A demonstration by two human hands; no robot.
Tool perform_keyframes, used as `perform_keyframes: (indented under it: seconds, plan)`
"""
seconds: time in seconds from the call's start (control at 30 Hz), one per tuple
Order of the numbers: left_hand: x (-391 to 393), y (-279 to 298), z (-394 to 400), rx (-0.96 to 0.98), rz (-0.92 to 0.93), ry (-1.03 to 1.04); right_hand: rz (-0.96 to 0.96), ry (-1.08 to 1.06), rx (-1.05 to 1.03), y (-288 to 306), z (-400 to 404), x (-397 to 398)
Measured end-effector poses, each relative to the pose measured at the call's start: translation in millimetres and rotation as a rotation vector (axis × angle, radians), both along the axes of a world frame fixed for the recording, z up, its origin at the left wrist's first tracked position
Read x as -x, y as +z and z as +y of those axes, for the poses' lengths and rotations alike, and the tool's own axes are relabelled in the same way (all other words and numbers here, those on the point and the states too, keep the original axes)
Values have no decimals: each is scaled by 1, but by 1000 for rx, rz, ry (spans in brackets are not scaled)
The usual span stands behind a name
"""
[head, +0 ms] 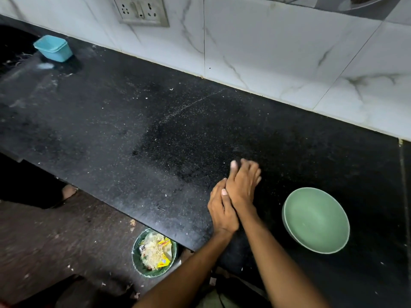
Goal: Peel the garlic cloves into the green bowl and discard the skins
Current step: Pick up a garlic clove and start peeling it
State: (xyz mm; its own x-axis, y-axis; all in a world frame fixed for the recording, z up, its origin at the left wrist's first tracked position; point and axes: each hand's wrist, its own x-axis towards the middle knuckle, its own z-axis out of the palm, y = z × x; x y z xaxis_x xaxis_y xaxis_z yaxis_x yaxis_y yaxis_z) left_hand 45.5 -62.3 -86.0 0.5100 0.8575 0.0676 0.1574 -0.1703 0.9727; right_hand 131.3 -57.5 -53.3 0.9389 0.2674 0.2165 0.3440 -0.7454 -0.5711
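Two hands pressed together, left hand [222, 210] against right hand [242, 183], fingers straight, holding nothing, one green bowl [315, 220], one bin [154, 252]

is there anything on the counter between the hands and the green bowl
Nothing visible. The hands, left hand against right hand, sit just left of the green bowl, with only bare black counter between. No garlic shows.
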Motion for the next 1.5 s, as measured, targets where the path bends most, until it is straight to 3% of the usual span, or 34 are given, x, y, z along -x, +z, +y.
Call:
perform_keyframes:
  seconds: [0.13, 0.27, 0.33, 0.43, 0.53, 0.67, 0.8, 0.9, 0.97, 1.1, 1.2, 1.33, 1.5]
  plan:
    - [0, 1, 1, -14, -11, -2, 109, 41, -26, -16, 2, -3]
    - [0, -2, 1, 22, 4, 14, 396, -80, -308, 8, 0, -22]
    - [0, -1, 1, 45, 4, 19, 313, -76, -440, 44, 3, -34]
    - [1, -2, 2, 71, -9, 12, -61, -10, -552, 98, 7, -43]
    - [3, -2, 4, 61, -18, 3, -222, -8, -456, 72, 8, -28]
    - [4, 8, 5, -9, -55, -24, 29, 20, -51, -13, 0, 11]
    - [5, 2, 5, 22, -40, -9, 205, -9, -89, -17, 1, -2]
    - [3, -5, 8, 58, -22, 3, 441, -102, -277, 9, 6, -27]
    - [3, -4, 8, 87, -27, 4, 346, -79, -415, 51, 9, -44]
    - [4, -3, 6, 96, -49, -7, -171, -27, -588, 134, 17, -59]
    - [5, -3, 8, 86, -36, -22, -246, -35, -434, 93, 20, -40]
    - [7, 1, 9, 43, -10, -56, 68, 0, 8, -19, -4, 9]
    - [8, 0, 9, 44, 3, -61, 207, -38, -18, -20, -5, 10]
